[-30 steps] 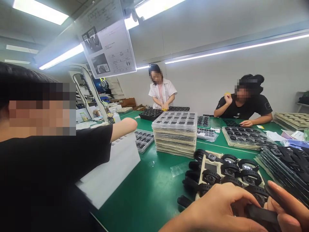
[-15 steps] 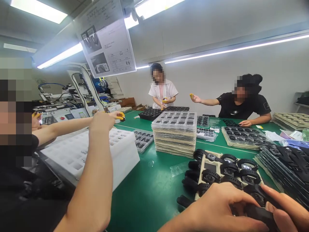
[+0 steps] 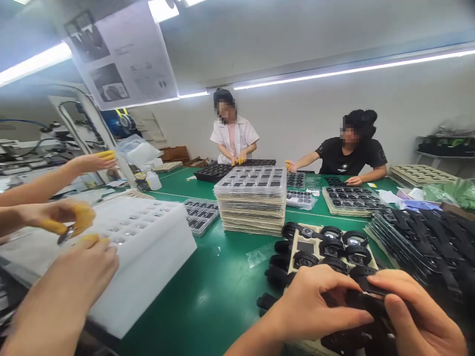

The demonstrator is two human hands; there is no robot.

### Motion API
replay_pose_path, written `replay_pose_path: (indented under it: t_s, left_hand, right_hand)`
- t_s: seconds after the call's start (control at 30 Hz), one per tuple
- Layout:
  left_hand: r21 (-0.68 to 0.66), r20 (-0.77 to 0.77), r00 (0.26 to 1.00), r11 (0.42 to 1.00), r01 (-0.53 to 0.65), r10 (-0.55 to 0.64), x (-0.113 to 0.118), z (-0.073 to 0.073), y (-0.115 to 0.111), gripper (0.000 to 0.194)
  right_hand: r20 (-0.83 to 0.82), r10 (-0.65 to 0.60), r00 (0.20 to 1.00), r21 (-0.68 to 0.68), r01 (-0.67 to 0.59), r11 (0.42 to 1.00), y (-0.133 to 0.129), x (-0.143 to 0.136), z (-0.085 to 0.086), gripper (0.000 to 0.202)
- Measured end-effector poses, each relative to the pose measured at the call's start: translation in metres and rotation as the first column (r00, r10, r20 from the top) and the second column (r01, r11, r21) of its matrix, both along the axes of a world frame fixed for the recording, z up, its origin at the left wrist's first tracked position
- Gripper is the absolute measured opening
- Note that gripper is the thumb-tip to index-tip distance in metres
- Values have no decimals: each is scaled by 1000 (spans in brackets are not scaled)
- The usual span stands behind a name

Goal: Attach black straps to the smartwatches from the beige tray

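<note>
At the lower right, my left hand (image 3: 315, 304) and my right hand (image 3: 419, 311) are both closed on one black smartwatch (image 3: 359, 299). The fingers of my right hand pinch its dark upper part, while my left thumb and fingers grip the other side. Much of the watch is covered by my fingers. Below and beyond my hands lies a beige tray (image 3: 295, 247) of several black watches, their straps curled up and some backs facing upward. One tray slot near the left shows a dark flat square. Black straps (image 3: 276, 262) stick out along the tray's left side.
A stack of trays (image 3: 252, 212) stands mid-table; another stack (image 3: 415, 247) bearing black straps is at right. At left is a white foam block (image 3: 148, 267), with co-workers' hands (image 3: 74, 267) in yellow finger covers above it. Two people work across the green table (image 3: 208, 277).
My view has turned right. Both my hands still hold the smartwatch, now raised slightly and more visible. The co-worker's hand at left has come down over the foam block; the far right person's arm has lowered.
</note>
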State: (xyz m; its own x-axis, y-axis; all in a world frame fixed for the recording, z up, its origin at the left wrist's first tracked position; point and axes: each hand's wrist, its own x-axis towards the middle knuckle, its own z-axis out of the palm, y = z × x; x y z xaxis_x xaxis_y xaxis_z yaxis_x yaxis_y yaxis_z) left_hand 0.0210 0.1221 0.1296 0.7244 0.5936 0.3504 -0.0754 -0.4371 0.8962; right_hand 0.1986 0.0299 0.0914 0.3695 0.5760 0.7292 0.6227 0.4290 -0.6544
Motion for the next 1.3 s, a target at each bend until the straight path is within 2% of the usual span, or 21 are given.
replay_pose_path:
  t_s: [0.13, 0.27, 0.57, 0.67, 0.77, 0.87, 0.97, 1.03, 1.2, 1.3]
  left_hand:
    - [7, -8, 1000, 1000, -12, 12, -4, 5, 1, 34]
    - [-4, -14, 1000, 1000, -12, 12, -5, 6, 2, 36]
    - [-14, -14, 999, 999, -33, 33, -5, 11, 2, 28]
    - [-34, -19, 998, 998, -56, 55, -3, 11, 2, 24]
    - [-202, 65, 998, 979, 12, 2, 1, 6, 2, 35]
    - [-416, 237, 970, 897, 149, -51, 6, 0, 1, 53]
    - [-533, 324, 946, 824, 191, -9, 11, -5, -1, 44]
    - [-567, 341, 940, 804, 179, 32, 14, -6, -3, 40]
    - [-519, 333, 939, 848, 108, 83, 17, -7, -7, 35]
    - [-439, 314, 947, 895, 77, 73, 16, -11, -6, 30]
  right_hand:
    - [98, 143, 985, 31, -146, 989, 2, 0, 14, 14]
    - [89, 186, 978, 54, -192, 980, 3, -1, 16, 13]
    - [197, 347, 917, -93, -335, 938, 5, 5, 18, 20]
    - [205, 335, 920, -100, -321, 942, 7, 2, 16, 21]
    - [199, 299, 933, -76, -289, 954, 8, 1, 8, 22]
    - [181, 235, 955, -21, -236, 972, 8, 3, 2, 25]
    - [170, 229, 958, -9, -231, 973, 9, 5, 2, 33]
    - [163, 236, 958, -26, -235, 972, 11, 5, 4, 32]
    - [79, 251, 965, -88, -244, 966, 8, 2, 4, 29]
    - [-10, 132, 991, -34, -132, 991, 3, 2, -2, 22]
